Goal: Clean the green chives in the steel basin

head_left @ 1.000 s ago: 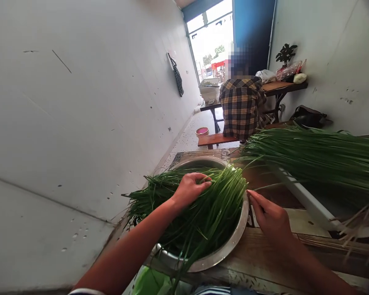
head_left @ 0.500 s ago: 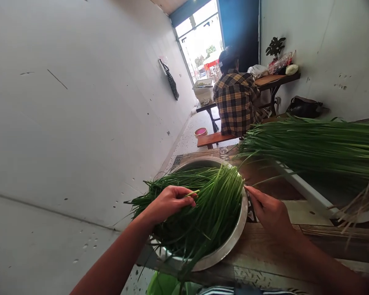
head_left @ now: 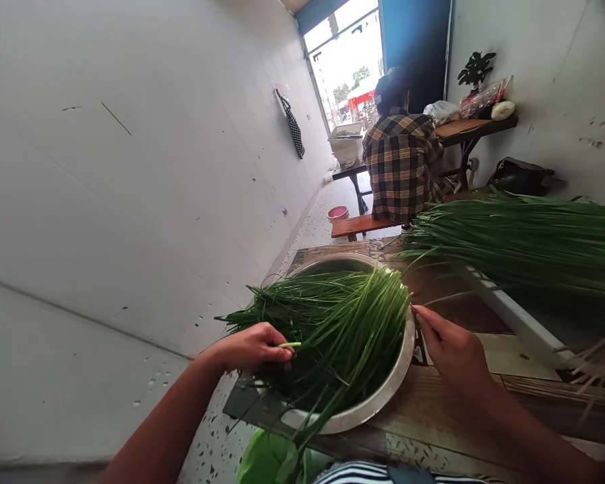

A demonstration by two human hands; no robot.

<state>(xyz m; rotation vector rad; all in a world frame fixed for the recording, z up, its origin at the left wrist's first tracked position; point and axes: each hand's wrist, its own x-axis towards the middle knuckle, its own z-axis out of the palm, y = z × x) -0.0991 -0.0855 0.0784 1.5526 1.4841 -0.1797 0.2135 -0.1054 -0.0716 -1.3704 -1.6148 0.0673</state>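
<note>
A steel bowl (head_left: 383,396) heaped with long green chives (head_left: 343,323) stands at the left end of a wooden table (head_left: 433,417). My left hand (head_left: 255,346) is closed in a pinch on a single chive stalk at the bowl's left side. At the bowl's right rim rests my right hand (head_left: 451,349), its fingers held together and touching the ends of the chives; whether it grips any is unclear.
A big pile of uncut chives (head_left: 524,242) lies across a white tray (head_left: 509,316) on the right. A person in a plaid shirt (head_left: 400,168) sits on a bench (head_left: 357,225) ahead. The white wall runs along the left. A green bin (head_left: 262,460) sits below the bowl.
My left hand has drawn back from the middle of the chive heap toward the bowl's left side, pulling one stalk with it. My right hand stays at the rim.
</note>
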